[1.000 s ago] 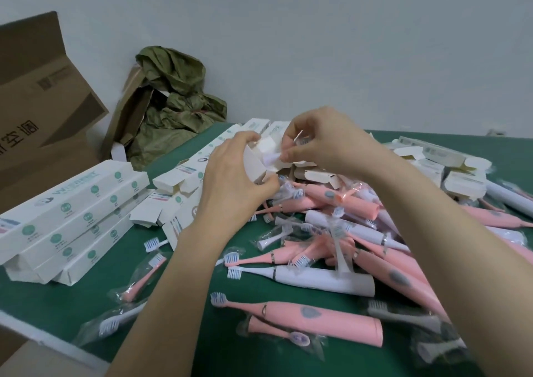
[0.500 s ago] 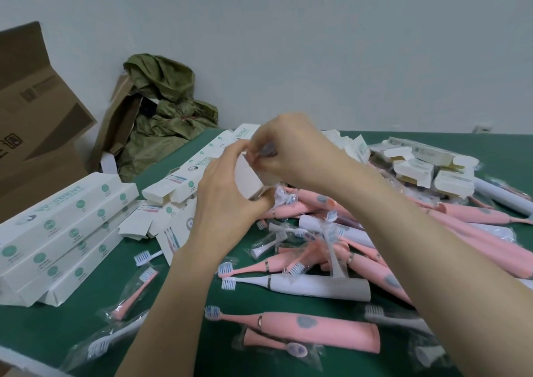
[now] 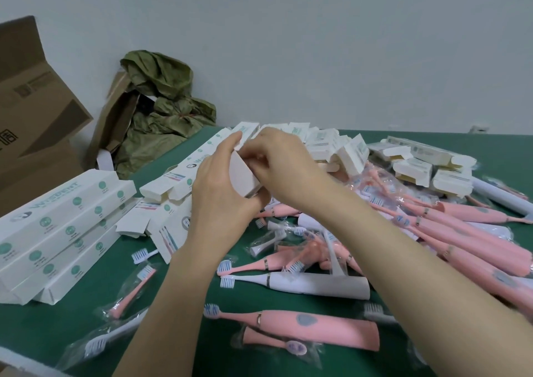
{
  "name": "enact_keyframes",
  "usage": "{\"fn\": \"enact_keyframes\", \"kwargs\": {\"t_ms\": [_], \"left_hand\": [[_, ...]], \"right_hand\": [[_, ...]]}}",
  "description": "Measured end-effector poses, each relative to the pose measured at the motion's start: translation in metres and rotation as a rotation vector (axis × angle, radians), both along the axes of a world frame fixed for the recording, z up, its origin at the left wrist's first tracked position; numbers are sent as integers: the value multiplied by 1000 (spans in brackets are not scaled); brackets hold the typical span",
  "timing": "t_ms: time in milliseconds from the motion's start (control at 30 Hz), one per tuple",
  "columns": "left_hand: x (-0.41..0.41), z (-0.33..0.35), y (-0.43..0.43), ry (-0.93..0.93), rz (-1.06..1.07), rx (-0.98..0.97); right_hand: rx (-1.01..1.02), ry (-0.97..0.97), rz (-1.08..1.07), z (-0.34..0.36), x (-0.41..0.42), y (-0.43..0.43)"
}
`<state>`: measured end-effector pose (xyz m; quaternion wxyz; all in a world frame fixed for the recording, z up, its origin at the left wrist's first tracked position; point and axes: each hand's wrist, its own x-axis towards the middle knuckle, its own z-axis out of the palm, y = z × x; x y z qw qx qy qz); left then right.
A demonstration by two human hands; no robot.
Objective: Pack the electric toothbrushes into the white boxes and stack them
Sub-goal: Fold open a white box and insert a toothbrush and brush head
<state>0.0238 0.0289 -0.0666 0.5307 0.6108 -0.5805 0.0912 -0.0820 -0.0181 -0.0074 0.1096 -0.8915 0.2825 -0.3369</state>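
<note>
1. At the left edge of the tabletop (image 3: 43,324), your stack of closed boxes (image 3: 57,232) lies with its long axes running near-left to far-right.
2. Right of it, mid-scene and lifted clear, your left hand (image 3: 219,197) grips the white box (image 3: 243,176), one end turned toward you.
3. Your right hand (image 3: 285,160) pinches at the box's upper end, so both hands meet on it.
4. Loose toothbrushes (image 3: 302,323) lie near and right. The stack is leftward, so I judge your left hand is nearer.
</note>
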Motion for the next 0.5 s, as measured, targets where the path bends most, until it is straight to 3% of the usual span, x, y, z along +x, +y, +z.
{"fn": "enact_keyframes", "kwargs": {"t_ms": [67,200,267,300,433,500], "left_hand": [[3,-2,2,-11,-5,12],[8,-1,5,10,22,-30],[7,-1,4,-2,16,-19],[5,-1,3,-8,14,-10],[2,-3,3,-33,6,-7],[1,-3,3,-39,2,-14]], "right_hand": [[48,3,59,-1,-2,-2],[444,-476,-29,-2,-20,-17],[615,-503,-102,-10,-27,-23],[627,-386,-131,-16,-28,-24],[362,553,-235,-47,-21,-24],[307,710,-282,-57,-16,-23]]}}
